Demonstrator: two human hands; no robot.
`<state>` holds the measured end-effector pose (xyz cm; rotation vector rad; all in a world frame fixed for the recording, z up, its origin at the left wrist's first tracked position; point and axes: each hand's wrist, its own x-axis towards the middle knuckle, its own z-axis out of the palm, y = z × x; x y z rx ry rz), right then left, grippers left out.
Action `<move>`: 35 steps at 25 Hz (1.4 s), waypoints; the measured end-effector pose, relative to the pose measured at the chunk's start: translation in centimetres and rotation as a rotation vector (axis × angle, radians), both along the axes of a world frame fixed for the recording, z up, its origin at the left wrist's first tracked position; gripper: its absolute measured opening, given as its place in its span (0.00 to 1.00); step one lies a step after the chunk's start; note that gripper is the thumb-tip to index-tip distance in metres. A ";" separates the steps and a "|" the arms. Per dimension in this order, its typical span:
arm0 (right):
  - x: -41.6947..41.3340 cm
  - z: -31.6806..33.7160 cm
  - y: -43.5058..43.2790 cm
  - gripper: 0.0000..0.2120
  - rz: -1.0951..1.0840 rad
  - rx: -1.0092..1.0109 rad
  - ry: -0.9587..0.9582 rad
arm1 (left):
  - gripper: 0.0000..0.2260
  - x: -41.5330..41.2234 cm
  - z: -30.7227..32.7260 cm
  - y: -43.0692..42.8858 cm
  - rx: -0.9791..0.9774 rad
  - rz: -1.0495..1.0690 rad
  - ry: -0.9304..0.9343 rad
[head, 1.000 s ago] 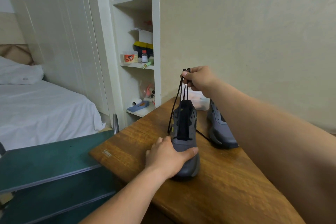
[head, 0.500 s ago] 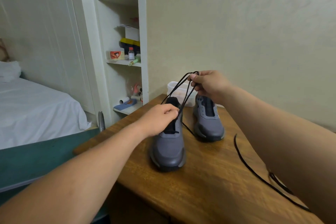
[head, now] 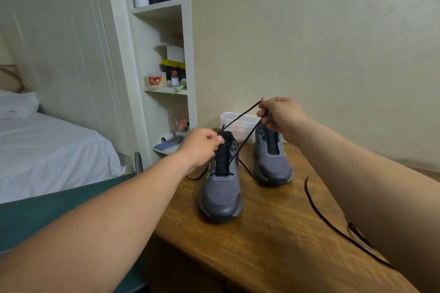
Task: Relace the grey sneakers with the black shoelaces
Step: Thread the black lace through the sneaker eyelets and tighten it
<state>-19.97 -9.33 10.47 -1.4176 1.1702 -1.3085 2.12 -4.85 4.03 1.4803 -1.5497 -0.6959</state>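
two grey sneakers sit on the wooden table (head: 273,252), toes pointing at the camera. the near sneaker (head: 222,192) is toward the left, and the far sneaker (head: 273,164) stands just behind it to the right, close to the wall.

the right hand (head: 282,118) is up above the far sneaker with its fingers curled into a loose fist, gripping the black shoelace (head: 249,137). two strands run down from it to the near sneaker: one goes to the eyelet area on its right side, the other to the top of the black tongue.

the left hand (head: 200,147) is right at that tongue. its thumb and forefinger are pinched together where the strand meets them and the other fingers are curled in. looks like it has the lace, though the tongue is right up against the fingertips too.

a second lace (head: 306,185) lies loose on the table to the right, partly under the right forearm. a clear plastic tub (head: 229,119) sits behind the sneakers against the wall, with a cluttered shelf (head: 166,89) off to the left.
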 end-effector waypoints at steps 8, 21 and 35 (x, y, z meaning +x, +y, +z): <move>2.1 2.8 2.8 0.05 0.244 -0.013 -0.146 | 0.11 -4.2 3.9 4.0 -0.061 -0.368 0.180; 2.3 -4.6 3.3 0.12 -0.057 0.244 -0.417 | 0.11 6.7 -6.8 5.3 0.219 0.572 0.128; 7.0 -9.1 3.8 0.17 0.142 0.239 -0.067 | 0.12 4.6 -4.0 6.1 -0.053 0.250 -0.304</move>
